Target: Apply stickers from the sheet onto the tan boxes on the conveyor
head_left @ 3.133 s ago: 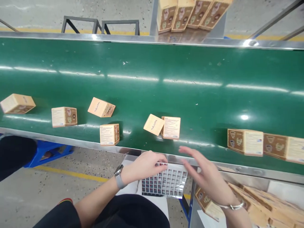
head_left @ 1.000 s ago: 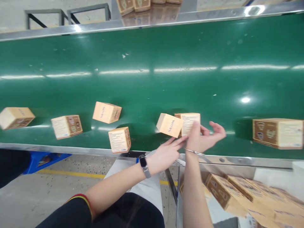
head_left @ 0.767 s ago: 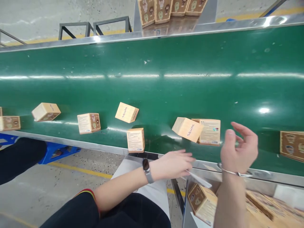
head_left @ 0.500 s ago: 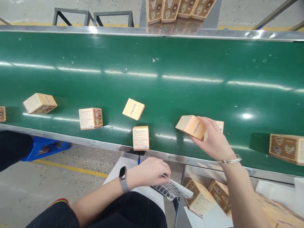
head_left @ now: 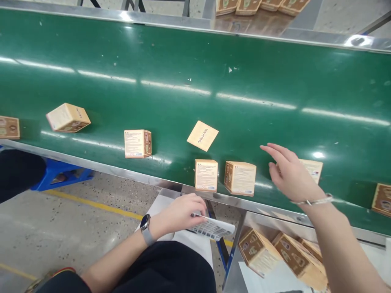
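My left hand [head_left: 186, 211], with a watch on its wrist, is closed on a white printed sheet [head_left: 212, 228] below the near edge of the green belt [head_left: 171, 53]. Over the belt, my right hand [head_left: 284, 169] is open with nothing in it, its fingers pointing left. A brown and cream box [head_left: 240, 178] stands to its left, apart from the fingers. Beside that box is another one [head_left: 206, 175], and a tilted-looking box [head_left: 203, 136] lies just behind it. A further box [head_left: 313, 169] is partly hidden behind my right hand.
More boxes are on the belt at left [head_left: 137, 143], far left [head_left: 69, 118] and right edge [head_left: 382, 198]. A lower metal table at bottom right bears several boxes [head_left: 259, 252]. Tall boxes [head_left: 249, 6] stand beyond the far rail. A blue stool [head_left: 61, 173] is at lower left.
My right hand has let go of a box, which now stands beside the box near the belt's front edge. The view has shifted, and my left hand still holds the sheet.
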Available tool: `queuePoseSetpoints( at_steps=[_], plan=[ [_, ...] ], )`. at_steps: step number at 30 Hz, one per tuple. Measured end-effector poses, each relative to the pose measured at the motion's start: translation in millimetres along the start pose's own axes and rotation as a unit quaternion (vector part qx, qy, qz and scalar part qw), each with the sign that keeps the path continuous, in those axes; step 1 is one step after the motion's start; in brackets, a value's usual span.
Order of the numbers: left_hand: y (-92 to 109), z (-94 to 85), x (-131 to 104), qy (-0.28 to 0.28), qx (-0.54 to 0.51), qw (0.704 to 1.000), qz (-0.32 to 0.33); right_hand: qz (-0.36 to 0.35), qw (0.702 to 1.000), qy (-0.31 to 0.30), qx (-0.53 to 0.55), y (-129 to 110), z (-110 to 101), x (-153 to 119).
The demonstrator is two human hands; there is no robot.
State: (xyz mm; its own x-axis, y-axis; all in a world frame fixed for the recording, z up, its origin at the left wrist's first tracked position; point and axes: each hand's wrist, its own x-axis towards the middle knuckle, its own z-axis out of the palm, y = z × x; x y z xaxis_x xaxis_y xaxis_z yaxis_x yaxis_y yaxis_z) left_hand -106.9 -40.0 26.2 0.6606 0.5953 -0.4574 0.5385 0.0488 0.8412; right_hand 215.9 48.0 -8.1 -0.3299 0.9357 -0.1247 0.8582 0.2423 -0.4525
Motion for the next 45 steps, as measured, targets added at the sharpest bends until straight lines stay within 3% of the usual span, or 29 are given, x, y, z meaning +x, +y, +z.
queuePoseSetpoints(
  at_steps=[5, 8, 11, 14, 16, 18, 20, 22, 23, 25, 28, 30, 32, 33, 35, 38, 41, 45],
  plan=[
    [-6.1, -9.3, -7.6, 0.055, -0.004, 0.998, -0.043, 0.059, 0.997, 0.016, 0.038, -49.5, 9.1, -8.7],
    [-12.8, -14.0, -6.9, 0.048, 0.002, 0.998, -0.049, 0.006, 0.999, 0.028, 0.045, -81.9, 27.0, 26.0],
    [-17.7, -13.5, -5.4, 0.025, 0.011, 0.999, -0.046, -0.001, 0.997, 0.028, 0.065, -103.6, 38.0, 74.6],
    [-18.3, -9.6, -5.8, 0.006, 0.015, 0.999, -0.042, -0.004, 0.992, -0.015, 0.127, -109.9, 36.7, 106.9],
    [-17.9, -7.7, -7.3, 0.002, 0.014, 0.999, -0.042, -0.079, 0.975, -0.072, 0.193, -109.1, 34.4, 117.1],
    [-18.1, -7.7, -9.7, 0.000, 0.010, 0.999, -0.045, -0.195, 0.934, -0.176, 0.242, -107.3, 36.3, 124.9],
    [-18.9, -9.8, -13.2, -0.001, 0.003, 0.999, -0.050, -0.244, 0.910, -0.258, 0.216, -104.0, 42.4, 134.5],
    [-19.5, -13.4, -17.3, -0.001, -0.005, 0.998, -0.055, -0.202, 0.933, -0.259, 0.146, -96.2, 47.2, 143.2],
    [-19.6, -15.4, -19.3, 0.000, -0.009, 0.998, -0.058, -0.162, 0.953, -0.228, 0.113, -89.6, 46.9, 144.4],
    [-19.0, -19.3, -22.5, 0.005, -0.015, 0.998, -0.066, -0.087, 0.983, -0.141, 0.084, -71.1, 38.2, 133.3],
    [-16.6, -23.5, -24.0, 0.014, -0.024, 0.996, -0.080, 0.058, 0.995, 0.003, 0.083, -38.6, 12.5, 75.3],
    [-14.5, -24.1, -22.5, 0.009, -0.037, 0.996, -0.082, 0.243, 0.964, 0.065, 0.082, -23.3, 0.0, 18.4],
    [-12.4, -22.3, -19.3, -0.005, -0.052, 0.996, -0.077, 0.421, 0.900, 0.070, 0.091, -18.6, -0.3, -35.9],
    [-11.6, -20.5, -17.4, -0.011, -0.057, 0.996, -0.075, 0.450, 0.885, 0.054, 0.103, -20.3, 4.5, -58.0],
    [-10.7, -15.8, -13.2, -0.016, -0.058, 0.996, -0.073, 0.442, 0.882, 0.037, 0.158, -29.9, 21.1, -87.6],
    [-11.6, -9.8, -7.5, -0.011, -0.040, 0.996, -0.079, 0.401, 0.881, 0.081, 0.238, -51.2, 50.9, -99.8],
    [-14.2, -11.2, -3.7, -0.009, -0.018, 0.996, -0.087, 0.369, 0.884, 0.099, 0.268, -71.4, 72.2, -90.5],
    [-19.1, -27.5, -4.8, 0.010, 0.016, 0.993, -0.113, 0.325, 0.890, 0.114, 0.297, -96.5, 89.1, -60.3]
  ],
)
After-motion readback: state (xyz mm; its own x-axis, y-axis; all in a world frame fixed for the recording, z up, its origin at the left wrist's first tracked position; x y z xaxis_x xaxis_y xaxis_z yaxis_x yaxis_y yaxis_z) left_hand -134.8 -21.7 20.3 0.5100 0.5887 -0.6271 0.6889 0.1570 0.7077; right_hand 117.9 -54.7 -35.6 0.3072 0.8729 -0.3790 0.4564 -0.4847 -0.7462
